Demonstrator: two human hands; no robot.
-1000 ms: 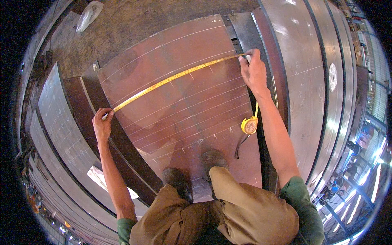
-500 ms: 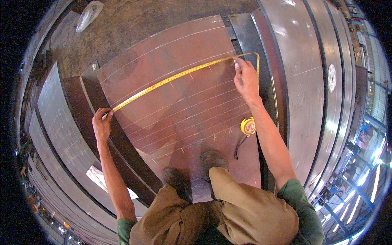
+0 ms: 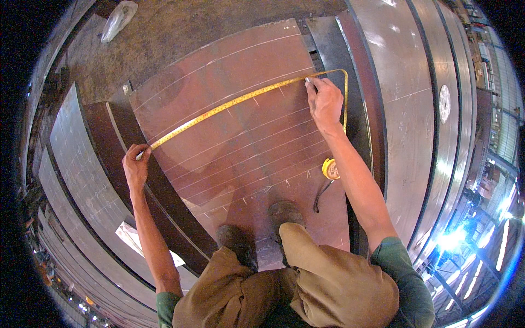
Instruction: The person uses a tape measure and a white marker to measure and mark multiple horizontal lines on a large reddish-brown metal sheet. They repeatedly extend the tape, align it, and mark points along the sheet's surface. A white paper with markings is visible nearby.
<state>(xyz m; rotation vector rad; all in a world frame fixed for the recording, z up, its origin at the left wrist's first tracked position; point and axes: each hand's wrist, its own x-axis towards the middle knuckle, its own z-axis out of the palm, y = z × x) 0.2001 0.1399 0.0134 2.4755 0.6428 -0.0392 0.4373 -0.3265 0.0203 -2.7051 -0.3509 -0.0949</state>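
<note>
Both hands pin a yellow tape measure across a rust-brown steel plate on the floor: the left hand pinches its end at the plate's left edge, and the right hand presses the blade down while holding what looks like a small chalk piece. Beyond it the blade loops back to the yellow case lying on the plate. Thin and springy, the blade probably kinks easily; it seems best held flat near each end.

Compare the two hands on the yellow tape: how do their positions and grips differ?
The left hand pins the tape's end at the rusty plate's left edge, nearer the body. The right hand is stretched farther out, pressing a small white marker to the yellow tape where it loops back. Both are bare and rest on the plate.
</note>
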